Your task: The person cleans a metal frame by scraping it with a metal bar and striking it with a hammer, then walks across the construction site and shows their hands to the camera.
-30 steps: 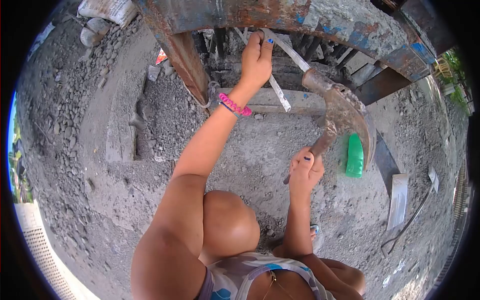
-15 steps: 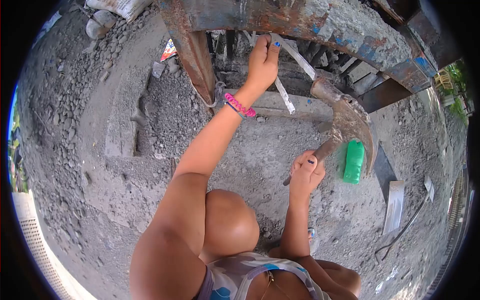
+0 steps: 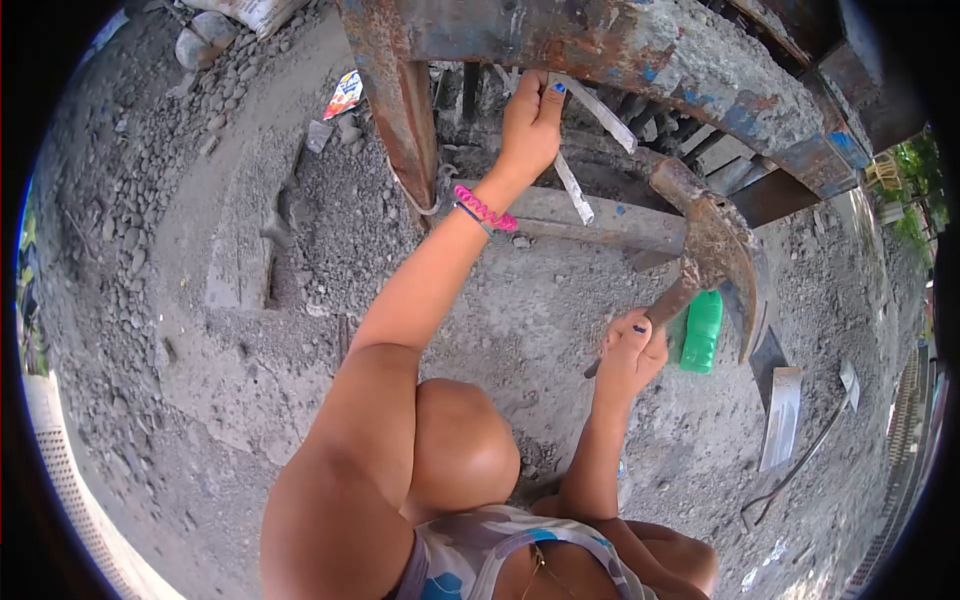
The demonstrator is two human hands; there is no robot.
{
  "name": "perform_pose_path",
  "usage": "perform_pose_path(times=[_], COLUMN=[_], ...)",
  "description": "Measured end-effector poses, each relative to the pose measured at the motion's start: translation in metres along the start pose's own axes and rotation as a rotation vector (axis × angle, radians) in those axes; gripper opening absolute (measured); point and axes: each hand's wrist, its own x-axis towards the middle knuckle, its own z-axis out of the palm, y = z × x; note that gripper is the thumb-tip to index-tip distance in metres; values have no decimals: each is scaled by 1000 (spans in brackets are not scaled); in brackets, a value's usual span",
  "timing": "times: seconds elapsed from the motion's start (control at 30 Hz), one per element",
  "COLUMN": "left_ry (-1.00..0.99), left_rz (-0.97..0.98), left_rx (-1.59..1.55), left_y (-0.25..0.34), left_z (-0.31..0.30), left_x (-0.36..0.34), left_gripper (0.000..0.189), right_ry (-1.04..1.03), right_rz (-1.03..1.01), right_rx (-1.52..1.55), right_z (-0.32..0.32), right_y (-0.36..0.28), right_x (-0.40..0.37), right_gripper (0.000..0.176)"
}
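Observation:
My left hand point(image 3: 533, 115) is closed around thin pale metal strips point(image 3: 603, 115) just below the rusty steel beam point(image 3: 560, 40). One strip end slants up to the beam's edge on the right of the hand, and another hangs below it. A pink coiled band and a dark band circle that wrist. My right hand point(image 3: 634, 345) grips the handle of a rusty claw hammer point(image 3: 712, 240). The hammer's round face points up and left, towards the strips but apart from them, and its claw curves down to the right. My palms are partly hidden.
A green plastic bottle point(image 3: 703, 333) lies on the gravelly ground just behind the hammer. Flat metal pieces point(image 3: 781, 418) and a bent rod point(image 3: 812, 450) lie at the right. A concrete slab point(image 3: 240, 245), a printed packet point(image 3: 344, 94) and a sack point(image 3: 250, 12) are at the left.
My right hand and the hammer have moved a little to the right and down, with the head farther from the strips. My left hand still holds the strips. The view has shifted slightly.

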Motion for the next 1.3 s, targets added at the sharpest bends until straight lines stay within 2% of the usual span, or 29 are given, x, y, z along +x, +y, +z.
perform_pose_path(times=[0.03,0.13,0.2,0.23,0.33,0.43,0.5,0.53,0.6,0.63,0.7,0.8,0.83,0.97,1.07,1.2,1.3], left_ry=[-4,-2,-6,-2,3,-11,-47,0,-105,-91,-53,-53,-49,-42,-35,13,7], left_rz=[-17,-18,-5,-2,5,-19,-21,51,-71,-57,0,-50,-31,0,4,41,-6], left_rx=[-1,33,49,65,72,60,92,110,109,106,91,83,77,59,51,60,10], left_y=[1,-4,-6,-3,-5,1,-5,-11,-5,-6,-8,-4,-5,-8,-10,-1,2], left_z=[-3,-2,0,0,1,3,7,10,3,3,7,9,9,6,2,2,0], left_x=[-1,-6,-7,-8,-5,-9,-14,-16,-15,-17,-10,-10,-9,-11,-8,-5,-2], left_gripper=[13,13,13,13,15,16,16,16,15,15,15,14,14,14,14,13,12], right_ry=[-27,102,99,73,86,-168,-108,-92,22,49,-118,46,16,14,98,-22,38], right_rz=[27,-70,-213,-286,-265,133,82,43,-59,63,74,19,-67,-168,-93,157,186], right_rx=[53,305,440,504,399,-303,-249,-224,-121,-16,16,33,182,374,255,73,60], right_z=[-3,-9,-12,-11,9,8,-12,-16,1,1,-1,-4,-3,-5,3,11,9], right_y=[-13,-51,-62,-64,-22,0,21,28,-7,-13,-32,-40,-45,-46,-24,6,-20], right_x=[2,2,-1,-2,-6,3,-6,-2,-6,-11,-5,2,4,3,1,-6,-6], right_gripper=[40,51,59,57,54,48,31,22,44,50,72,71,70,67,65,61,62])
